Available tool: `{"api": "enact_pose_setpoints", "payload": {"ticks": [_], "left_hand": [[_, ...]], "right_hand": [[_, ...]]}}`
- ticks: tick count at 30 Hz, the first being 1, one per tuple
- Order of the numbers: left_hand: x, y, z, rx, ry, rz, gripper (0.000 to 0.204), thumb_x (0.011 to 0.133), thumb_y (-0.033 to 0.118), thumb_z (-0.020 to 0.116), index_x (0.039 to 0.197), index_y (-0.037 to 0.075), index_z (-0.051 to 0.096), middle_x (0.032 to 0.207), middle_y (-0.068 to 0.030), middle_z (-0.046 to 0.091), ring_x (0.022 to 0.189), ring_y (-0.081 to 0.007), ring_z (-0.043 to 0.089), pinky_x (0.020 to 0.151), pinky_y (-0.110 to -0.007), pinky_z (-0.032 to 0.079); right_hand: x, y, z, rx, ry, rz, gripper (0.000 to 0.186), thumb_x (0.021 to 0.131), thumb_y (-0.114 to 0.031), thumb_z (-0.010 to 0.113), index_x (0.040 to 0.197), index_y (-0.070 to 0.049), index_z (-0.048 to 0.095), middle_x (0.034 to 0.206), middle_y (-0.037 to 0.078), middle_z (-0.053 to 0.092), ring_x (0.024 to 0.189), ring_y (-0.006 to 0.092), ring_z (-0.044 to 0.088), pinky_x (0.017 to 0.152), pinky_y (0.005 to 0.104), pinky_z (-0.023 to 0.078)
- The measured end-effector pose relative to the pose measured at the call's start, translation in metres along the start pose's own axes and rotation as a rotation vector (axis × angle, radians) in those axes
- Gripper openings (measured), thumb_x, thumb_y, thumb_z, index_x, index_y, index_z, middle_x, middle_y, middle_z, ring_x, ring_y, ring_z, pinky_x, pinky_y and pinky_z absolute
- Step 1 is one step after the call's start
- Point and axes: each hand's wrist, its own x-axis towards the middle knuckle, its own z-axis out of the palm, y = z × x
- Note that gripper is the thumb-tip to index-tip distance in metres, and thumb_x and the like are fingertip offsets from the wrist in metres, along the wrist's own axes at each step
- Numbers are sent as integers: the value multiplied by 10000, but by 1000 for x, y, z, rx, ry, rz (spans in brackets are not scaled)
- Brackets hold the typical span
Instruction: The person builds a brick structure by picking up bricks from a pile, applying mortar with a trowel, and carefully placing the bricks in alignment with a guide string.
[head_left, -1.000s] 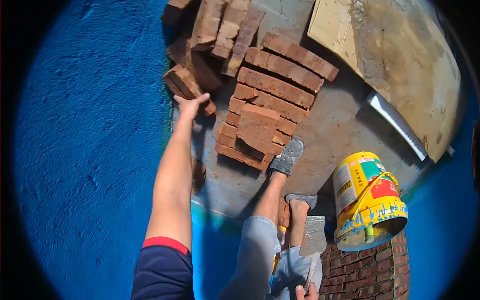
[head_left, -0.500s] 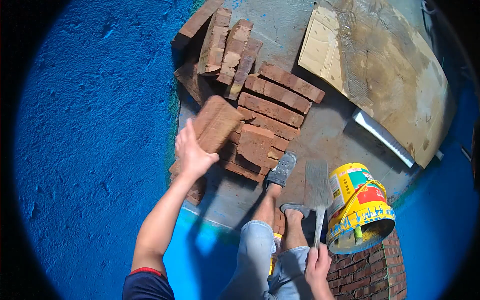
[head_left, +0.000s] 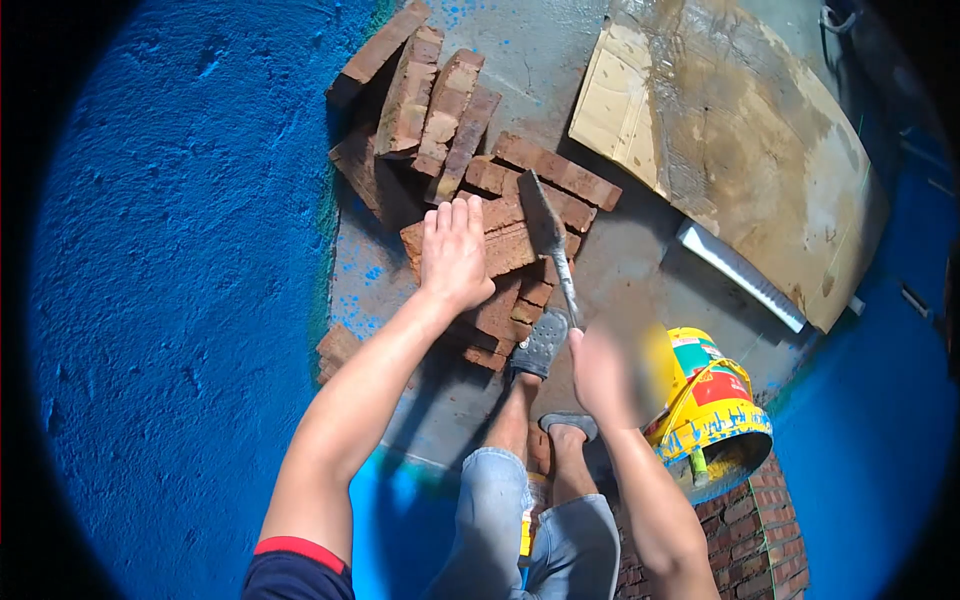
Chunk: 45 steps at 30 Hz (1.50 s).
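Observation:
My left hand [head_left: 455, 258] grips a reddish brick [head_left: 510, 238], its fingers laid over the near end. The brick is tilted above the stacked bricks, partly hiding them; whether it touches them I cannot tell. In my right hand [head_left: 600, 372] is the handle of a trowel [head_left: 543, 215] with a flat, mortar-grey blade. The blade stands edge-on at the right end of the held brick, touching or very near it. Part of the right hand is blurred. Below and behind the brick lies the pile of bricks [head_left: 560, 168], some flat in rows, others leaning on edge.
A yellow bucket [head_left: 725, 415] lies tipped beside my right forearm. Stained cardboard [head_left: 760, 150] covers a white-edged object [head_left: 742, 277] at right. A blue wall [head_left: 190, 280] rises on the left. My feet stand near the pile, and a brick wall [head_left: 735, 540] is at lower right.
My left hand has shifted right and turned the brick more level. My right hand has risen up and left, bringing the trowel from beside the bucket to the brick's end.

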Motion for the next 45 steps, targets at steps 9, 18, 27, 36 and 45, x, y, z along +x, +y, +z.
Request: {"api": "enact_pose_setpoints", "payload": {"ticks": [9, 18, 27, 36, 45], "left_hand": [[1, 1, 1, -86, 86, 13, 859, 524, 84, 670, 1298, -82, 337, 1133, -198, 442, 1086, -342, 416, 998, -413, 303], [-16, 5, 8, -46, -64, -35, 939, 540, 154, 763, 1317, -87, 294, 1237, -222, 402, 1190, -354, 382, 1060, -431, 255], [-17, 20, 12, 8, -82, -97, 962, 526, 196, 781, 1321, -81, 316, 1238, -203, 410, 1178, -337, 385, 1039, -408, 276], [-14, 27, -7, 46, -20, -71, 946, 529, 234, 788, 1296, -79, 331, 1172, -181, 432, 1132, -318, 403, 1019, -402, 291], [-37, 17, 12, 25, -30, -148, 923, 502, 175, 782, 1279, -61, 343, 1168, -178, 434, 1117, -316, 415, 1009, -406, 312]], "right_hand": [[-1, 24, 13, 467, 323, -278, 338, 931, -346, 524, 791, -43, 475, 631, 160, 541, 549, 324, 529, 491, 389, 428], [-14, -3, -14, 635, 335, -200, 312, 956, -295, 483, 774, -41, 492, 623, 66, 513, 546, 197, 500, 506, 306, 410], [-6, 1, 38, 96, 178, 28, 353, 953, -333, 471, 852, -1, 536, 823, 299, 586, 844, 473, 566, 682, 486, 449], [-9, 5, 25, -101, 402, -234, 346, 916, -353, 515, 828, -18, 522, 695, 211, 601, 610, 403, 589, 557, 425, 470], [-17, 10, -17, 434, 289, -61, 250, 963, -237, 489, 827, -27, 501, 572, 104, 510, 513, 233, 524, 482, 340, 396]]}}
